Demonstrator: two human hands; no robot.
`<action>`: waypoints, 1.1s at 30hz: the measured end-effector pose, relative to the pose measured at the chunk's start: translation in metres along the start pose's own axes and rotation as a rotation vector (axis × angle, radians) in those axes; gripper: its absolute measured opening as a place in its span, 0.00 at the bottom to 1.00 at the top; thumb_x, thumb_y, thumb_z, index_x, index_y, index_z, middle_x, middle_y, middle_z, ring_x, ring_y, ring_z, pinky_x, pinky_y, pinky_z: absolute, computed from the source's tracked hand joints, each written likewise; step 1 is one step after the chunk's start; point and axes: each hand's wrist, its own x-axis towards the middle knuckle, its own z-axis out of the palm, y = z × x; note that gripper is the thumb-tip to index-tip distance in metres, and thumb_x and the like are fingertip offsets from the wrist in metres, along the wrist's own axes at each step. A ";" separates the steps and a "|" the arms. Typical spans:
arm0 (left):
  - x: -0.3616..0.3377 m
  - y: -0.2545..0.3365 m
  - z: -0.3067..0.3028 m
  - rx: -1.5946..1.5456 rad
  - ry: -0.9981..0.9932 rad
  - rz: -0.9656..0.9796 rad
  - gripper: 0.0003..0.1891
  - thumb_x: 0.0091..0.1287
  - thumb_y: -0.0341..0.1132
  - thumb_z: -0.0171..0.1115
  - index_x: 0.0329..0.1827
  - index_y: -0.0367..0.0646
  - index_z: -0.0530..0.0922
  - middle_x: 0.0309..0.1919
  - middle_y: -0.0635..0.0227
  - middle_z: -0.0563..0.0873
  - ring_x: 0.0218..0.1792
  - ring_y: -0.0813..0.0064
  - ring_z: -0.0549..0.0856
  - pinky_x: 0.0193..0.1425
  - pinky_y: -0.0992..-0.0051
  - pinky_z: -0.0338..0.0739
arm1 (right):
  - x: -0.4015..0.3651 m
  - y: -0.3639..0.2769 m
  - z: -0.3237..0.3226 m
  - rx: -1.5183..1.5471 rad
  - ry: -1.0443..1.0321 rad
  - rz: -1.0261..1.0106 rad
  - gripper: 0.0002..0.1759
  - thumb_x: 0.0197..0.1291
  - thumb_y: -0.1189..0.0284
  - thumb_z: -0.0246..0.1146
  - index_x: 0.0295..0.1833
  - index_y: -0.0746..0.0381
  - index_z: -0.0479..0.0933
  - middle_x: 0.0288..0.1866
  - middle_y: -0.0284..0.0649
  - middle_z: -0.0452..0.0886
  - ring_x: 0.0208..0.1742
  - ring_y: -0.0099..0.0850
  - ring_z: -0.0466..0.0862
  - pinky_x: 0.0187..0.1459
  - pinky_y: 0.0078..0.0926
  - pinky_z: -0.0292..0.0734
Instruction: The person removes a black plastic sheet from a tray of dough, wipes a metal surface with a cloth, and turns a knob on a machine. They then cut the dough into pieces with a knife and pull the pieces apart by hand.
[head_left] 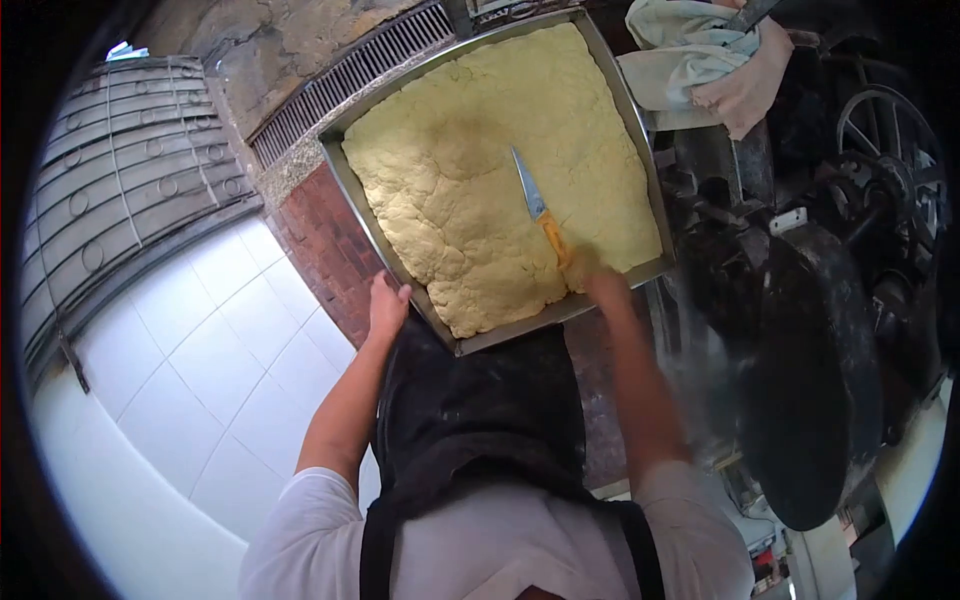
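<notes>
A thick, pale yellow slab of dough (pixel 480 160) with a cracked, uneven surface fills a large square metal baking tray (pixel 642 130). My right hand (pixel 597 283), a little blurred, is closed around the orange handle of a knife (pixel 537 202) at the near right part of the tray. The blade lies over the dough and points away from me. At the tray's near left side, my left hand (pixel 388 305) grips the metal rim, thumb towards the inside and the other fingers partly hidden.
Dark machinery with a spoked wheel (pixel 880 135) stands close on the right. Cloths (pixel 700 60) hang at the upper right. A metal grate (pixel 350 80) runs behind the tray's far left side. White tiles (pixel 220 340) and a barred gate (pixel 130 160) are on the left.
</notes>
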 end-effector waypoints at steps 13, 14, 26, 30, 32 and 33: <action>0.046 0.111 0.022 -0.406 -0.476 0.159 0.26 0.69 0.32 0.63 0.69 0.41 0.67 0.35 0.60 0.83 0.32 0.66 0.83 0.40 0.67 0.78 | 0.054 -0.100 0.002 0.065 0.278 -0.138 0.21 0.57 0.65 0.69 0.51 0.64 0.73 0.56 0.55 0.80 0.53 0.52 0.84 0.52 0.50 0.80; 0.049 0.110 0.020 -0.420 -0.474 0.153 0.26 0.69 0.32 0.63 0.69 0.41 0.67 0.35 0.60 0.83 0.32 0.66 0.83 0.40 0.67 0.78 | 0.052 -0.098 0.007 0.160 0.161 -0.050 0.22 0.57 0.65 0.69 0.53 0.65 0.72 0.54 0.54 0.81 0.51 0.50 0.84 0.52 0.49 0.81; 0.133 0.040 -0.046 -0.543 -0.360 -0.050 0.22 0.70 0.35 0.61 0.65 0.36 0.72 0.32 0.60 0.83 0.30 0.63 0.85 0.39 0.66 0.77 | -0.028 -0.279 -0.095 0.684 -0.392 -0.163 0.22 0.68 0.65 0.64 0.61 0.63 0.70 0.45 0.44 0.82 0.44 0.35 0.85 0.47 0.32 0.80; 0.151 0.037 -0.062 -0.598 -0.317 -0.088 0.22 0.70 0.35 0.61 0.64 0.36 0.72 0.31 0.62 0.82 0.27 0.66 0.84 0.38 0.67 0.77 | 0.005 -0.334 -0.086 0.636 -0.082 -0.309 0.27 0.72 0.65 0.59 0.70 0.67 0.66 0.51 0.57 0.82 0.52 0.52 0.84 0.55 0.42 0.77; 0.157 0.035 -0.067 -0.625 -0.312 -0.108 0.22 0.70 0.35 0.61 0.64 0.36 0.72 0.31 0.62 0.82 0.26 0.67 0.83 0.38 0.68 0.76 | 0.023 -0.353 -0.090 0.674 -0.087 -0.355 0.29 0.73 0.64 0.57 0.73 0.68 0.63 0.52 0.61 0.81 0.55 0.56 0.82 0.58 0.45 0.76; 0.159 0.035 -0.069 -0.641 -0.333 -0.133 0.22 0.70 0.34 0.61 0.64 0.35 0.72 0.32 0.63 0.81 0.28 0.72 0.81 0.39 0.71 0.76 | 0.032 -0.362 -0.094 0.606 -0.060 -0.368 0.31 0.73 0.64 0.55 0.74 0.69 0.61 0.51 0.62 0.82 0.52 0.55 0.84 0.54 0.45 0.78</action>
